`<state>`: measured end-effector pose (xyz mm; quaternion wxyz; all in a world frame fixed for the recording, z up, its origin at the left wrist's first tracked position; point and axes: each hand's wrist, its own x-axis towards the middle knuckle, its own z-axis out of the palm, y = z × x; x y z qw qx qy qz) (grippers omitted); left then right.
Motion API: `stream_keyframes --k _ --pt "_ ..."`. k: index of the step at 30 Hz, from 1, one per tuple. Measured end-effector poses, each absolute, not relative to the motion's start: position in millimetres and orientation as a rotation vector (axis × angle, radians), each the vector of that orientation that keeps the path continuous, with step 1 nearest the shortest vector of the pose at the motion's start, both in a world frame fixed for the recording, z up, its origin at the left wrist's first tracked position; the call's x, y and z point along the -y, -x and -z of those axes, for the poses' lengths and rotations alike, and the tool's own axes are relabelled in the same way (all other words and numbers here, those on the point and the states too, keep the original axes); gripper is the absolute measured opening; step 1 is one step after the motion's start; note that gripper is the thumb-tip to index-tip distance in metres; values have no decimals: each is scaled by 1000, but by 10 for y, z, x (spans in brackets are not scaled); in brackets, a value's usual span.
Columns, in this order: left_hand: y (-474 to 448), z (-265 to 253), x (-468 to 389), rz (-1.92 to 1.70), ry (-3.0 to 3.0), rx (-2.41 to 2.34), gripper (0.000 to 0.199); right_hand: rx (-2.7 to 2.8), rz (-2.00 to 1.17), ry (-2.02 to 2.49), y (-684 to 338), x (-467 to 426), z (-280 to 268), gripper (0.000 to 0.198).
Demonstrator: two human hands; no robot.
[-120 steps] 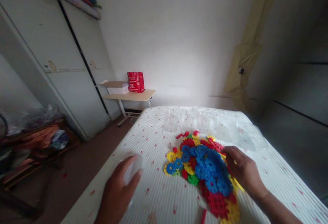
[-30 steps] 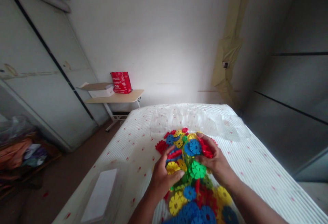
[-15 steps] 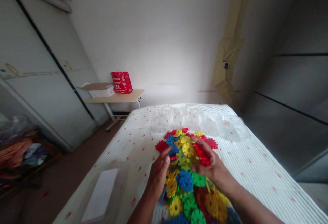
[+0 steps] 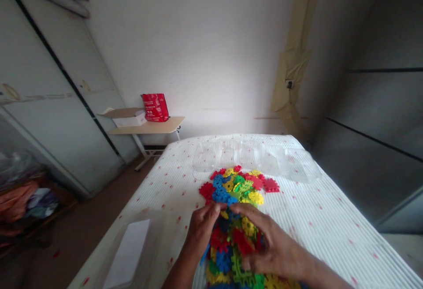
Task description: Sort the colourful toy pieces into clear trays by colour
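Note:
Colourful plastic interlocking pieces (image 4: 220,195), mostly toothed discs in red, blue, yellow and green, lie heaped along the middle of the bed-like surface. My left hand (image 4: 202,225) curves against the heap's left side, fingers extended and pointing right. On the other side, my right hand (image 4: 279,247) is spread in a wide arch, thumb apart from the fingers. Between my palms sit loose red, yellow and blue pieces, among them a blurred red piece (image 4: 243,241). Neither hand visibly grips a single piece. The index fingertips come close together over the heap.
Clear plastic trays (image 4: 253,157) stand in a row beyond the heap. A clear lidded box with a white label (image 4: 127,253) lies at the left. Past the left edge, a small table (image 4: 165,126) holds a red bag (image 4: 155,107) and a white box (image 4: 130,118).
Both hands have moved toward me and closer together, drawing pieces from the middle of the heap along. A gap-free blue, green and yellow far part of the heap now shows.

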<state>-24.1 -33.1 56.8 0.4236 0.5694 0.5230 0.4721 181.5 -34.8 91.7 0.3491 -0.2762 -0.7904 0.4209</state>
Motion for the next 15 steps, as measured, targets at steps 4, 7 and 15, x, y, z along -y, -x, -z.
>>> stream_keyframes --k 4,7,15 --pt "297 -602 286 -1188 -1485 -1514 40 2083 -825 890 -1968 107 -880 42" --pt "371 -553 108 -1285 -1590 -1625 37 1998 -441 1197 -2173 -267 -649 33" --pt "493 -265 -450 -955 -1859 -2070 42 2126 40 1611 -2252 -733 -170 47"
